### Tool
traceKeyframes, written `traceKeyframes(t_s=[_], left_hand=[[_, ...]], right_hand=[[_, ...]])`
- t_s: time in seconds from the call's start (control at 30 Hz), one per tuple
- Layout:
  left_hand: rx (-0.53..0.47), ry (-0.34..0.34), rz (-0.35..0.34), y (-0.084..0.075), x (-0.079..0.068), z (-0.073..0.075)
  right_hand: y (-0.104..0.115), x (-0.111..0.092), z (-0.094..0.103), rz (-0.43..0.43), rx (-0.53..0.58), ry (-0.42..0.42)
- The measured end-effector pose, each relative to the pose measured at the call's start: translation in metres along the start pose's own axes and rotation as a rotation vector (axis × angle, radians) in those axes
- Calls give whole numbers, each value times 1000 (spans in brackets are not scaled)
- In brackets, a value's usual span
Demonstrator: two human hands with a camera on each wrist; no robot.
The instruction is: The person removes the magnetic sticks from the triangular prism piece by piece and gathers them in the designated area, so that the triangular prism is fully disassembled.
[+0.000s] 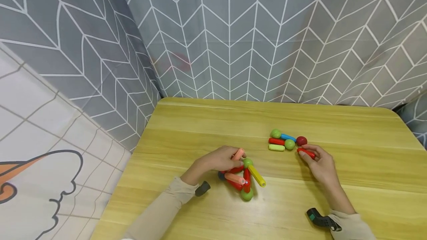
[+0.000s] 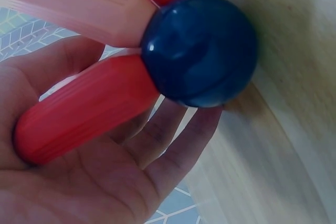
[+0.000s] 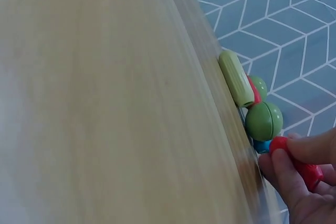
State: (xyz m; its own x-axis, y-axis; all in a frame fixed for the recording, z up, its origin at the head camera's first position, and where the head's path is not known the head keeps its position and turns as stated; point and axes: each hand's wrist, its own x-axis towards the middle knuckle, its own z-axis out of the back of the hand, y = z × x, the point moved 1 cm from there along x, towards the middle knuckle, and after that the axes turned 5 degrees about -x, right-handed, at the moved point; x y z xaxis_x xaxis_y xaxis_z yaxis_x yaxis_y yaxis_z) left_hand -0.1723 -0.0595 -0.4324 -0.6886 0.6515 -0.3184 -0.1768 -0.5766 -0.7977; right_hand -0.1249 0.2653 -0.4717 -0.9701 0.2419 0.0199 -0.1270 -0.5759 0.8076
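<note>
My left hand (image 1: pixel 220 158) grips a frame of rods and balls standing on the table. This frame has red rods (image 1: pixel 247 180), salmon rods (image 1: pixel 235 178), a yellow rod (image 1: pixel 257 176), green balls (image 1: pixel 247 195) and a dark blue ball (image 2: pixel 202 51). In the left wrist view a red rod (image 2: pixel 86 111) lies against the palm, and the fingertips reach under the blue ball. Over to the right, my right hand (image 1: pixel 323 166) pinches a single red rod (image 1: pixel 307 153) between thumb and fingers. It is close beside a group of loose pieces.
That group holds green balls (image 1: pixel 289 144), a dark red ball (image 1: pixel 301 141), a blue rod (image 1: pixel 288 137), a red rod (image 1: pixel 277 141) and a light green rod (image 1: pixel 276 147). Behind the wooden table (image 1: pixel 207 121) hangs a grey patterned curtain (image 1: pixel 230 47).
</note>
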Motion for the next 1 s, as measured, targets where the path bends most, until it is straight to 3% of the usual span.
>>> traceKeyframes(t_s=[0.77,1.0], left_hand=[[-1,-1,0,0,-1,0],[5,-1,-10,0,0,0]], right_hand=[[3,5,-10,-74,-12,12],[2,4,-9,-34,-84,-14]])
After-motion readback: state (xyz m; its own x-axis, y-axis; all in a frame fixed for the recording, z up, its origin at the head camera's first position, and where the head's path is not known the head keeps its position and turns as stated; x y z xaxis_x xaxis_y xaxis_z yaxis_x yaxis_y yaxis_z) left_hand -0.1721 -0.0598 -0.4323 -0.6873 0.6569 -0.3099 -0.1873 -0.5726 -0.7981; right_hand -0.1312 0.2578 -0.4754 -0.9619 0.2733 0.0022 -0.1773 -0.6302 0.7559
